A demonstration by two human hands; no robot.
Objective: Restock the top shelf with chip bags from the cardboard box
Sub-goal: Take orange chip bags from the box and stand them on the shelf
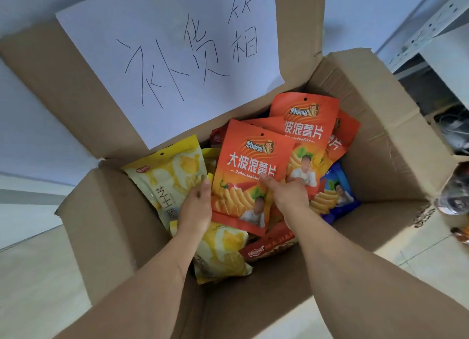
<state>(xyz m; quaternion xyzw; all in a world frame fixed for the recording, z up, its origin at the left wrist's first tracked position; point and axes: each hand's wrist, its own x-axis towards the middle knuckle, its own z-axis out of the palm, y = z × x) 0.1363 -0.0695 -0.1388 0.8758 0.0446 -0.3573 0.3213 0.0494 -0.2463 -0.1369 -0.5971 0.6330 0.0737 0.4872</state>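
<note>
Pale floor tiles surround an open cardboard box [380, 141], whose far flap carries a white paper sign [162, 59] with handwritten characters. Inside the box lies a jumble of chip bags. An orange bag [243, 166] rests on top near the middle, a second orange bag [304, 120] behind it toward the sign. A yellow bag [172, 176] lies at the box's left side and a blue bag [335, 194] at its right.

Both hands are down in the box at the top orange bag. The left hand [195, 212] curls narrowly around that bag's left edge, thumb on the front face. The right hand [289, 191] presses on the front near the lower right edge; its fingers point away, and I cannot tell whether they have closed on anything.

Judging by this, the step is lifting that bag out. It would go best gripped by the sealed edges, not the puffed middle, so the chips stay whole, and raised straight up so that neighbouring bags do not drag along. A grey metal shelf frame [431, 24] stands beyond the box's right side.
</note>
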